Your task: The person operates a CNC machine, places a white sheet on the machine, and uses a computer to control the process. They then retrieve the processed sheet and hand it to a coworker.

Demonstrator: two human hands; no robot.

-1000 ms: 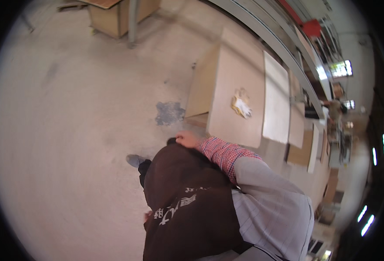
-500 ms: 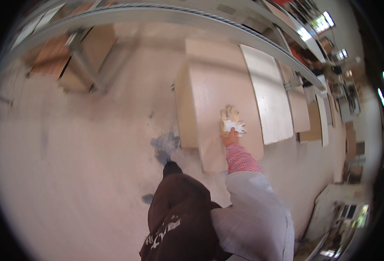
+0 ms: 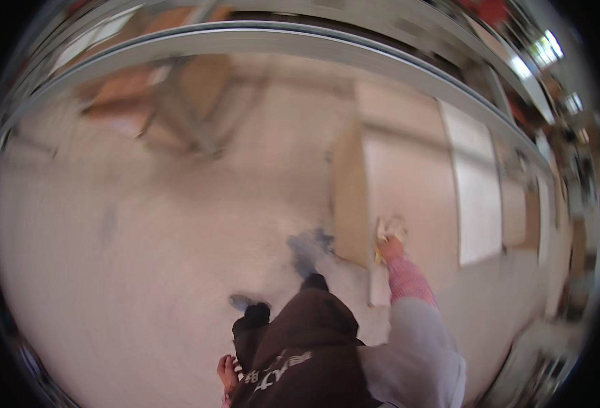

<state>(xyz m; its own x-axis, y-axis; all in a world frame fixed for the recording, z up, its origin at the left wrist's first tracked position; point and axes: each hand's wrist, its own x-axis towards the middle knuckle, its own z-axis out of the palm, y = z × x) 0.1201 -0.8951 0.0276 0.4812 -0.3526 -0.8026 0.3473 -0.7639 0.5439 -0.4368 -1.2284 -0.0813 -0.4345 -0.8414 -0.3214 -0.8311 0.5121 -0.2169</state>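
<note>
My right hand (image 3: 392, 249) reaches out over a pale brown board top and is closed on a pair of cream-white work gloves (image 3: 396, 226). The glove fingers stick out beyond my hand and are smeared by motion. The board (image 3: 409, 173) is the top of a box-like stack or cabinet with a tan side (image 3: 350, 197). Down at my left side hangs my left hand (image 3: 228, 372), partly cut off by my dark apron. Its fingers look loosely apart, with nothing seen in them.
A white panel (image 3: 475, 197) lies just right of the board, with more panels beyond. A long metal rail (image 3: 266, 42) crosses the far side. Brown boards on a metal frame (image 3: 201, 129) stand far left. Dark stains (image 3: 307, 248) mark the pale floor by my foot.
My view has swung left, so the boards sit further right. My right hand has drawn the gloves nearer to the board's left edge. My left hand and another shoe have come into view.
</note>
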